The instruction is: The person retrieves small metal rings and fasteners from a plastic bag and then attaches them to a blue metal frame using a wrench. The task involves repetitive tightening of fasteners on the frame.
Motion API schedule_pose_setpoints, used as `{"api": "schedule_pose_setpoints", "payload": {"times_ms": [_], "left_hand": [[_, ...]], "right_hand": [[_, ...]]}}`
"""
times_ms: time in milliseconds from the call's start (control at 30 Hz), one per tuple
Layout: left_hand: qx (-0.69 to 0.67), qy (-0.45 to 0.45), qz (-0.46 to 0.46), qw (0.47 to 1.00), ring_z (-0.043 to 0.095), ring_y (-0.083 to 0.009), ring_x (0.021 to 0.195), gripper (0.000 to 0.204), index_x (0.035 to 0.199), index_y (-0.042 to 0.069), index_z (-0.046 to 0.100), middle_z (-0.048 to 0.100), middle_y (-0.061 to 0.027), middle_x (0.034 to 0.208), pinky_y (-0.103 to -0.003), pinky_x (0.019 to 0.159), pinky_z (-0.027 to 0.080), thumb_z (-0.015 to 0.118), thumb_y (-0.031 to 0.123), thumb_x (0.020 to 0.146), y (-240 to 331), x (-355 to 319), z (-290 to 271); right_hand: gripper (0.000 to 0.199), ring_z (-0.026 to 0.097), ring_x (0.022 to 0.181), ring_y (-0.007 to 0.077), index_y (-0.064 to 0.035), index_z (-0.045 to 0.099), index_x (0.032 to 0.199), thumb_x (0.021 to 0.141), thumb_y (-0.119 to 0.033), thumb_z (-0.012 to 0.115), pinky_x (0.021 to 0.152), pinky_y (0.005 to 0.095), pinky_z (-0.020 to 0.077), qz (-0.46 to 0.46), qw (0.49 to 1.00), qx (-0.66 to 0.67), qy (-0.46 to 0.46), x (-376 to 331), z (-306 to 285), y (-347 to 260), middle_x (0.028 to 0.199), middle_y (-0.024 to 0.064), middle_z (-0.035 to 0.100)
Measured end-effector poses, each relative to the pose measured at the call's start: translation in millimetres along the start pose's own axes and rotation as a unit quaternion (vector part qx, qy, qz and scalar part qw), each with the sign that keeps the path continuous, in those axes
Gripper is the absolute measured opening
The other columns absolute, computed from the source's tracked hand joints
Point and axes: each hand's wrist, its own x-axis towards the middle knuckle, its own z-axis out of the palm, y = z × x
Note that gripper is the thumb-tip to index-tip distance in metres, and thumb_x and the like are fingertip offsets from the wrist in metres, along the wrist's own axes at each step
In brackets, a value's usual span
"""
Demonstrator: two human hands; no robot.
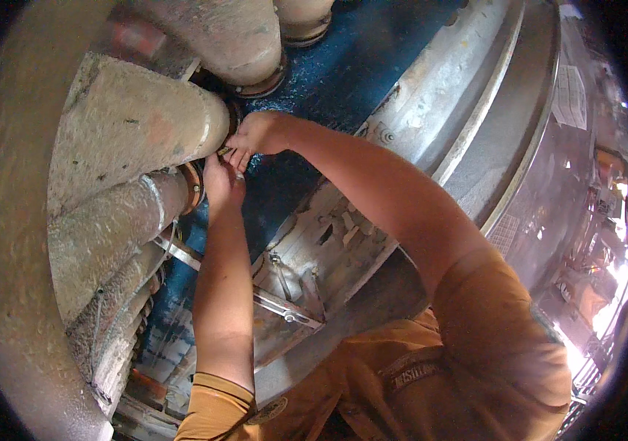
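Both my arms reach up to the end of a large dusty conical pipe (145, 117). My left hand (224, 184) is closed just below the pipe's rounded end, its fingertips partly hidden. From the right, my right hand (255, 136) meets it, fingers curled inward and pressed together. A small yellowish piece (223, 151) shows between the two hands, too small to name; which hand grips it is unclear. Beside my left hand, a rust-brown ring clamp (194, 187) goes around the end of a lower pipe (126, 213). Behind the hands lies a dark blue surface (336, 73).
More dusty pipes (226, 37) with ring clamps stand above. A metal bracket with a bolt (288, 316) crosses below my arms. Curved grey metal rims (476, 110) rise at the right. A thin cable (170, 239) hangs along the lower pipes. A thick pale curved surface (12, 220) fills the left edge.
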Motion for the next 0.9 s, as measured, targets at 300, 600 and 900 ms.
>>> {"api": "schedule_pose_setpoints", "payload": {"times_ms": [300, 600, 900], "left_hand": [[0.167, 0.053, 0.028, 0.984, 0.057, -0.0227, 0.085, 0.046, 0.106, 0.0, 0.055, 0.061, -0.0124, 0.094, -0.036, 0.081, 0.046, 0.031, 0.038, 0.098, 1, -10, 18], [-0.027, -0.067, 0.018, 0.997, 0.048, -0.0156, 0.064, 0.039, 0.102, 0.002, 0.054, 0.054, -0.0057, 0.078, -0.028, 0.06, 0.042, 0.036, 0.036, 0.099, 0, 1, -2], [-0.004, 0.032, 0.006, 0.999, 0.058, -0.0235, 0.099, 0.042, 0.121, 0.003, 0.044, 0.057, -0.0116, 0.11, -0.037, 0.084, 0.047, 0.027, 0.035, 0.099, 1, -1, 6]], "right_hand": [[0.036, 0.061, 0.085, 0.0369, -0.0016, 0.059, 0.087, 0.097, -0.028, 0.036, 0.078, 0.0422, 0.0473, 0.053, 0.854, -0.028, 0.517, 10, 126, 12, 0.085, 0.0203, 0.064], [0.034, 0.059, 0.09, 0.0369, -0.0026, 0.061, 0.089, 0.096, -0.025, 0.036, 0.078, 0.0435, 0.0455, -0.012, 0.937, 0.044, 0.346, -50, 84, -16, 0.091, 0.0179, 0.063], [0.039, 0.065, 0.081, 0.0291, 0.0021, 0.067, 0.089, 0.092, -0.032, 0.048, 0.079, 0.0338, 0.0488, 0.033, 0.998, 0.053, 0.034, -23, -6, -32, 0.087, 0.0165, 0.068]]}}
